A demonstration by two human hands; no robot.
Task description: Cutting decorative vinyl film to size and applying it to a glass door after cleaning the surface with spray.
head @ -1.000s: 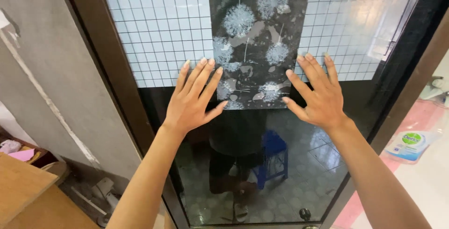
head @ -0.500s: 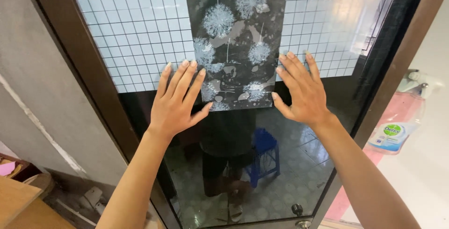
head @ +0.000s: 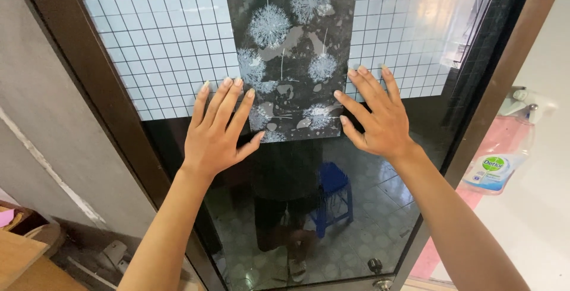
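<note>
Both hands are kept flat on the glass door (head: 309, 208), with fingers spread and nothing gripped. The left hand (head: 217, 133) and the right hand (head: 377, 119) have been slid a little lower on the dark flower sheet (head: 291, 59). The sheet is stuck high on the glass, between white grid sheets (head: 166, 35), and is being smoothed down.

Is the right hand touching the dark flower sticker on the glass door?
Touching. The head view shows the right hand spread flat, its thumb and forefinger lying over the right edge of the dark dandelion-print film.
</note>
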